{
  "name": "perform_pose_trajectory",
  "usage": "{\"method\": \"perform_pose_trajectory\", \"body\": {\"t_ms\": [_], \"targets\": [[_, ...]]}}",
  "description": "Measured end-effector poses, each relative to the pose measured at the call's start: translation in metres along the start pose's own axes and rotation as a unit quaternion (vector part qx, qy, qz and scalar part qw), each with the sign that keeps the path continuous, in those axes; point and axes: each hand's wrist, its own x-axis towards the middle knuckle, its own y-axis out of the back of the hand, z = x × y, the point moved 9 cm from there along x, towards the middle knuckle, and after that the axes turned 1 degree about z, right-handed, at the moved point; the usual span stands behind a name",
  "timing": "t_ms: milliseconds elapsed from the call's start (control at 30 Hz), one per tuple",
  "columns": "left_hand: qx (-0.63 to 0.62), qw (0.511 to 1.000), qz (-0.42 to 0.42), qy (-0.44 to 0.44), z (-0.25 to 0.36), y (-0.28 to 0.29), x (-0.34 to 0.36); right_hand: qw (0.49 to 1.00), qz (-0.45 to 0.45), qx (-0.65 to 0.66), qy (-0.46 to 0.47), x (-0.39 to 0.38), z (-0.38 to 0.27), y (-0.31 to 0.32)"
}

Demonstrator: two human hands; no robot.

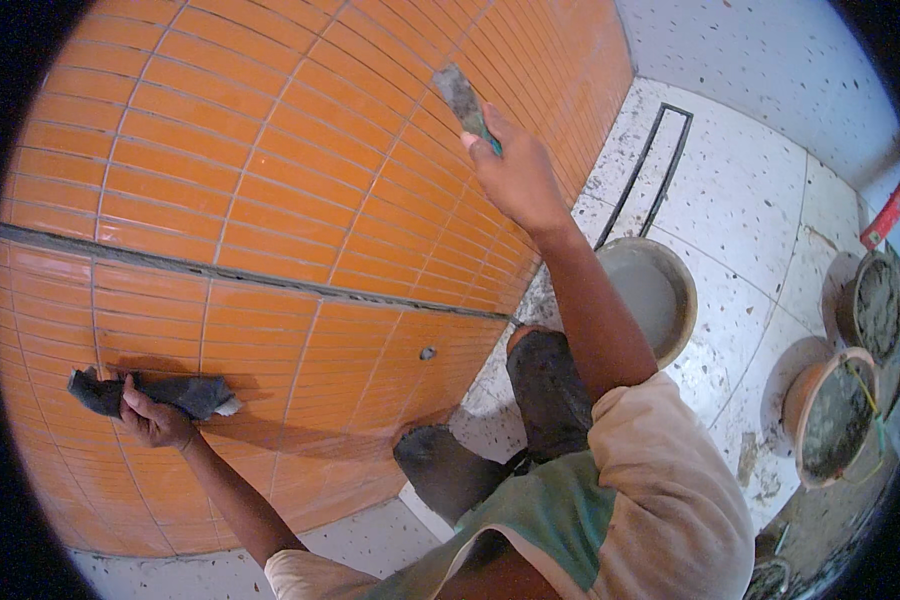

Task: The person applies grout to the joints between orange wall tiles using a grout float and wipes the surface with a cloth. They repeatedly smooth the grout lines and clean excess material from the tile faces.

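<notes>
My left hand (155,412) grips a dark grey, crumpled cloth (192,397) against the orange tiled wall (190,130) at the lower left. My right hand (510,165) is closed around the green handle of a small flat tool (458,92) with a grey, mortar-stained blade, held up at the tiles in the upper middle. The wall has narrow grout lines, a long dark groove running across it and a small hole below the groove. Whether the blade touches the tiles, I cannot tell.
My knees (545,390) are near the wall's foot. On the white speckled floor (730,230) are a metal frame (658,160), a basin of grey liquid (660,280) beside my right arm, two buckets (832,415) with grey mix at the right, and a red level (888,205).
</notes>
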Motion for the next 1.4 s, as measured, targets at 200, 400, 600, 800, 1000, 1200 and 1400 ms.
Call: {"method": "perform_pose_trajectory", "body": {"t_ms": [200,400,600,800,1000,1200,1400], "targets": [[-0.024,0.999,0.030,-0.011,0.000,-0.002,-0.004,0.996,-0.070,0.031,-0.046,-0.034,-0.004,-0.026],[0.005,0.997,0.026,0.068,-0.018,0.002,-0.007,0.982,-0.175,0.057,-0.050,-0.096,-0.017,-0.039],[-0.019,1.000,-0.004,0.011,0.006,-0.004,-0.001,0.997,-0.020,0.036,-0.060,-0.027,0.005,-0.017],[-0.045,0.999,0.018,0.009,0.014,-0.009,-0.001,0.997,-0.052,0.013,-0.062,-0.057,-0.010,-0.045],[-0.034,0.999,0.020,-0.014,0.022,-0.010,-0.003,0.986,-0.147,0.060,-0.044,-0.144,-0.052,-0.083],[-0.056,0.998,0.010,0.005,0.012,-0.010,-0.002,0.966,-0.242,0.092,-0.003,-0.185,-0.053,-0.097],[-0.075,0.997,0.012,-0.009,0.033,-0.015,-0.001,0.993,-0.099,0.064,0.007,-0.130,-0.046,-0.066]]}}
